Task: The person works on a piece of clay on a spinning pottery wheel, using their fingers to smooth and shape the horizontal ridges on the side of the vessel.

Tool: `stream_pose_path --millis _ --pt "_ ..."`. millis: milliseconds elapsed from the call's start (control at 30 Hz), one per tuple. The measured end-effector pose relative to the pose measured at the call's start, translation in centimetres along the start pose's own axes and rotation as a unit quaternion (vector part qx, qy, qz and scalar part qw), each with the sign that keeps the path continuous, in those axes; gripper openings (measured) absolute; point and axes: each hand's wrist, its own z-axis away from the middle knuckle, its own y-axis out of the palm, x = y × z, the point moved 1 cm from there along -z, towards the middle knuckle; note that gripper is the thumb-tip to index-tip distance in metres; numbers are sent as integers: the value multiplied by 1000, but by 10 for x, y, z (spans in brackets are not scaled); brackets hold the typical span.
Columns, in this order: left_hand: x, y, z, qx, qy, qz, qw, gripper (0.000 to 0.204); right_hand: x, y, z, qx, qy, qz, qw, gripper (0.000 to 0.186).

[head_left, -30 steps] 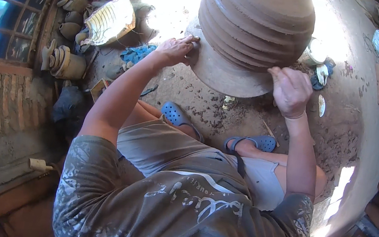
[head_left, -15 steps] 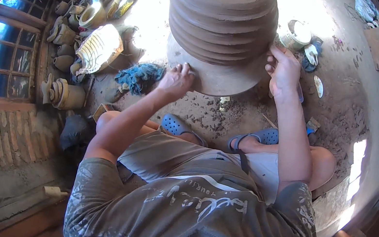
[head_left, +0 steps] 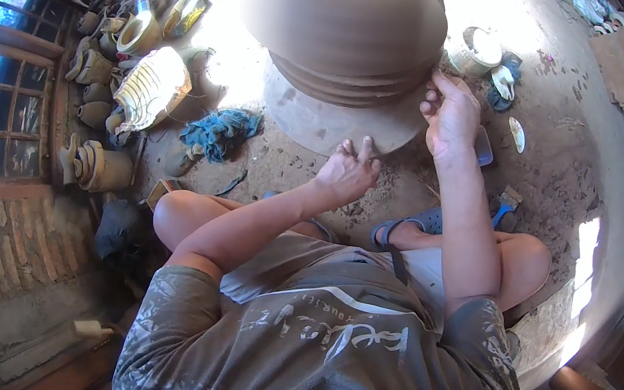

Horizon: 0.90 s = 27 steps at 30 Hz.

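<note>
A large brown clay pot [head_left: 345, 79] with ridged walls stands on a round, flat wheel disc [head_left: 303, 119] in front of me. Its upper part looks smeared. My left hand [head_left: 349, 175] is at the disc's near edge, fingers apart and extended over the rim, holding nothing. Beside the pot's lower right wall is my right hand [head_left: 452, 119], its fingers curled and thumb and forefinger pinched together. Whatever may be between them is too small to make out.
A blue-green cloth [head_left: 220, 133] lies left of the disc. A white bucket [head_left: 478, 52] stands behind on the right, and a brush with a blue handle [head_left: 505, 206] lies near my right knee. Several pots and a ribbed cream-coloured piece [head_left: 152, 86] line the left wall.
My left hand has slid rightward and toward me along the disc's near edge. My right hand stays near the pot's right side. The pot's upper part now looks blurred.
</note>
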Motion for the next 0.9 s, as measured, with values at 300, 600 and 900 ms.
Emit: stream_pose_path --millis 300,600,900 --pt "-25 21 -50 23 11 76 997 43 -20 20 29 -40 -27 -29 998 12" --pt "-32 85 -58 31 -232 -16 972 49 -70 47 103 168 -40 291 941 14" --pt "50 -22 11 70 -110 613 780 60 -49 -54 75 228 -274 528 771 40"
